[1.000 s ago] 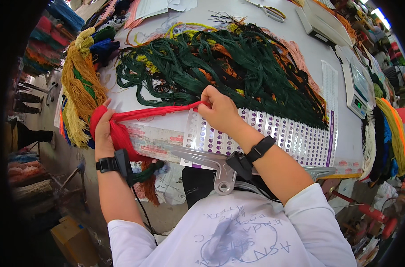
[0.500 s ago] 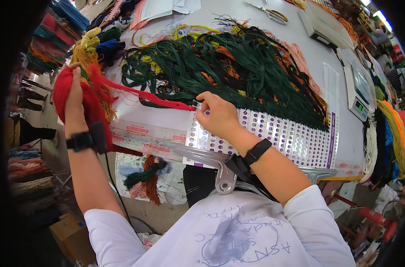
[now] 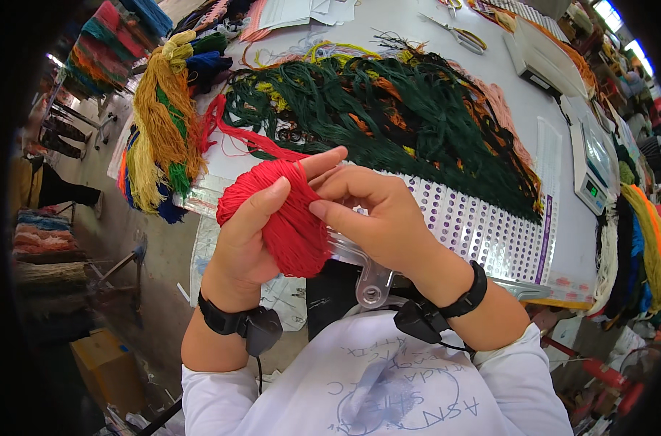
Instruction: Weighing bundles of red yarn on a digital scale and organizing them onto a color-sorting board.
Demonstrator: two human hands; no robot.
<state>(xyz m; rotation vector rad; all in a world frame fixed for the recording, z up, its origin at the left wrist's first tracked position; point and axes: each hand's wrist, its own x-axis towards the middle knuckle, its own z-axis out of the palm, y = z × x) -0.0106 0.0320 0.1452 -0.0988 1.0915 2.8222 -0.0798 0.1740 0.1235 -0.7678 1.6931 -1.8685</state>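
A bulky skein of red thread (image 3: pixel 294 236) is in my left hand (image 3: pixel 247 247), the thumb over its top and the fingers behind it. My right hand (image 3: pixel 389 218) is at the skein's right side, its thumb and fingers pinched on the red strands there; the tips are partly hidden. A loose red tail (image 3: pixel 254 138) runs from the skein back over the table's left part. Just beyond both hands lies a white card with rows of punched holes (image 3: pixel 454 225). Long dark green threads (image 3: pixel 389 116) spread over it, mixed with orange, yellow and black ones.
Ochre and cream hanks (image 3: pixel 163 109) hang over the table's left edge. Scissors (image 3: pixel 465 36) and paper sheets (image 3: pixel 309 13) lie at the back. A scale (image 3: pixel 589 163) stands on the right beside more hanging hanks (image 3: pixel 636 240). A metal clip (image 3: pixel 370 280) sits at the near edge.
My left hand has brought the red skein rightward to the middle. My right hand has left the card's left corner and met the skein. The view has shifted slightly.
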